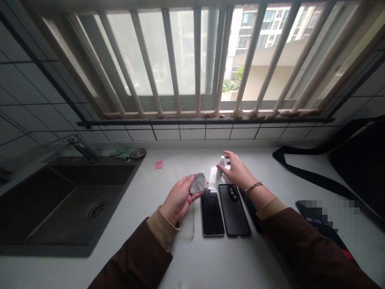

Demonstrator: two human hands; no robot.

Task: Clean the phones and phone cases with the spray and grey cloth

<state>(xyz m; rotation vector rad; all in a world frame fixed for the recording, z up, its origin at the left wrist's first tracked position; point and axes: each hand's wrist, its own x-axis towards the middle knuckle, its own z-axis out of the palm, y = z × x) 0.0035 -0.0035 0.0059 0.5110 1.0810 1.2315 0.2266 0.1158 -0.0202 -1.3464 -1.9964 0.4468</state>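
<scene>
A folded grey cloth (198, 183) is pinched in my left hand (179, 196), thumb on top and fingers beneath, above the counter. My right hand (237, 170) reaches over to a small white bottle (222, 160), its thumb and fingers spread apart around it. Whether the thumb touches the bottle, I cannot tell. Between my forearms lie a dark-screened phone (213, 212) and, beside it, a black phone case (234, 210) with camera cut-outs. A clear, thin-edged item (189, 224) lies partly hidden behind my left wrist. Another dark object (252, 208) is mostly covered by my right forearm.
To the left is a dark sink (75, 249) with a tap (86, 150), a green cloth (120, 153) and a metal strainer (138, 153). A pink paper (158, 164) lies on the counter. At right are a black bag strap (300, 164) and a partly blurred dark device (315, 218).
</scene>
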